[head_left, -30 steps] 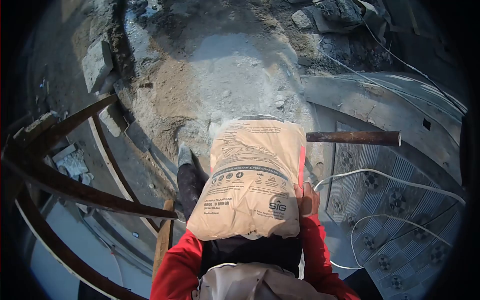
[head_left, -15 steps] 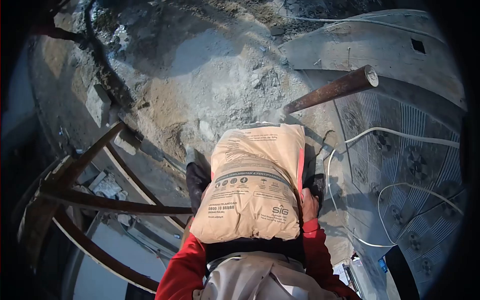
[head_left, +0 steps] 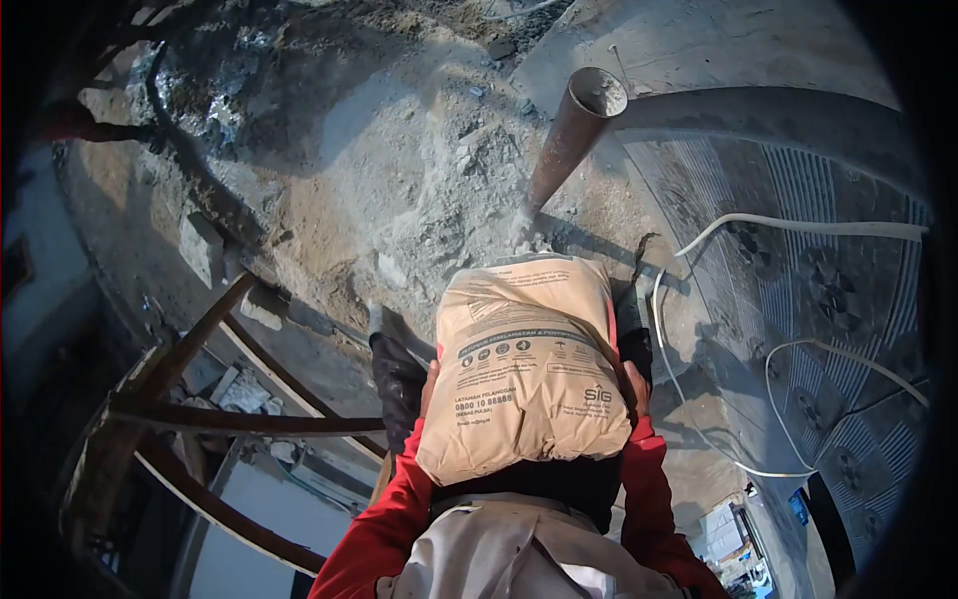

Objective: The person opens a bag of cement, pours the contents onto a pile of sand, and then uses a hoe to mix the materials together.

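Bag [head_left: 524, 369]: a full tan paper bag is lying print side up between the two hands, in front of the person's waist; its far end is pointing toward the rubble [head_left: 469, 165]; its near edge is reaching the dark trousers [head_left: 399, 384]; whether the legs are bearing any of its weight, I cannot tell
Print: a dark band with round icons is running across the middle; a phone number is showing on the left; "SIG" is showing on the right
Left hand [head_left: 429, 387]: it is pressing against the bag's left side; its fingers are holding that edge; the paper is hiding part of the hand
Right hand [head_left: 636, 387]: it is holding the bag's right side, toward the near end; how far its fingers are reaching underneath, I cannot tell
Sleeves [head_left: 394, 519]: both red sleeves are running from the near side up to the hands
Post [head_left: 567, 145]: a round brown post is rising beyond the bag, slightly right; its foot is meeting the rubble
Block [head_left: 201, 249]: a pale block is lying on the ground, far left
Wooden frame [head_left: 249, 421]: its brown bars are spreading across the near left, well apart from the bag
Cable [head_left: 798, 228]: a white cable is looping on the right; it is crossing the patterned tiles [head_left: 798, 190]
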A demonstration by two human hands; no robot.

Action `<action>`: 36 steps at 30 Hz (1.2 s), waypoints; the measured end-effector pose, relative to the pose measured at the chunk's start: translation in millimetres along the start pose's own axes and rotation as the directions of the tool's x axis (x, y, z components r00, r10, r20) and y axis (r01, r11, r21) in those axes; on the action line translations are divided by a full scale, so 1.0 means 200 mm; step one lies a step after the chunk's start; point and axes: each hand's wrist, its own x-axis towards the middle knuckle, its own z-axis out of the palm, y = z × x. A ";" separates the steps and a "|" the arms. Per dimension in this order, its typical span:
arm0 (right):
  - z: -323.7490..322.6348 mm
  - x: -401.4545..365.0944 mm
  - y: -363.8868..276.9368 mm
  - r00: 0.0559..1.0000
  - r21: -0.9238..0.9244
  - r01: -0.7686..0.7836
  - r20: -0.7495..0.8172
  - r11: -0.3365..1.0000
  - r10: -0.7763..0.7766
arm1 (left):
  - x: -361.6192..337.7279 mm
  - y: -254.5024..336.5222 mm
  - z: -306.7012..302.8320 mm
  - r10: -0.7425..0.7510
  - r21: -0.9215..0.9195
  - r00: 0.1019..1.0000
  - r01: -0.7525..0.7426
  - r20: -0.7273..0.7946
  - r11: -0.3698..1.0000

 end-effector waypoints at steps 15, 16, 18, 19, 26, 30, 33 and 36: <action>-0.12 0.29 -0.22 0.961 -0.196 0.177 -0.176 0.965 -0.212 | -0.11 -0.14 0.02 -0.057 0.025 0.992 0.061 -0.113 0.998; -0.11 0.36 -0.23 0.973 -0.207 0.161 -0.130 0.965 -0.190 | -0.07 -0.15 0.02 -0.056 0.015 0.992 0.058 -0.111 0.998; -0.07 0.47 -0.21 0.966 -0.228 0.202 -0.115 0.953 -0.232 | 0.02 -0.18 0.02 -0.050 -0.004 0.993 0.050 -0.111 0.999; -0.03 0.52 -0.18 0.966 -0.230 0.206 -0.109 0.951 -0.235 | 0.06 -0.19 0.02 -0.050 -0.011 0.992 0.049 -0.112 0.999; 0.16 0.84 -0.05 0.956 -0.040 0.253 -0.145 0.967 -0.256 | 0.30 -0.24 0.04 -0.068 -0.027 0.990 0.065 -0.122 0.998; 0.27 0.97 0.01 0.999 0.427 0.030 0.027 0.904 -0.046 | 0.38 -0.23 0.08 -0.070 -0.031 0.990 0.066 -0.123 0.997; 0.42 1.03 -0.01 0.999 0.807 0.037 -0.022 0.589 -0.032 | 0.44 -0.22 0.12 -0.063 -0.025 0.990 0.061 -0.123 0.998; 0.48 1.00 0.07 0.989 0.880 0.148 -0.131 0.452 -0.068 | 0.47 -0.21 0.12 -0.070 -0.003 0.989 0.071 -0.133 0.997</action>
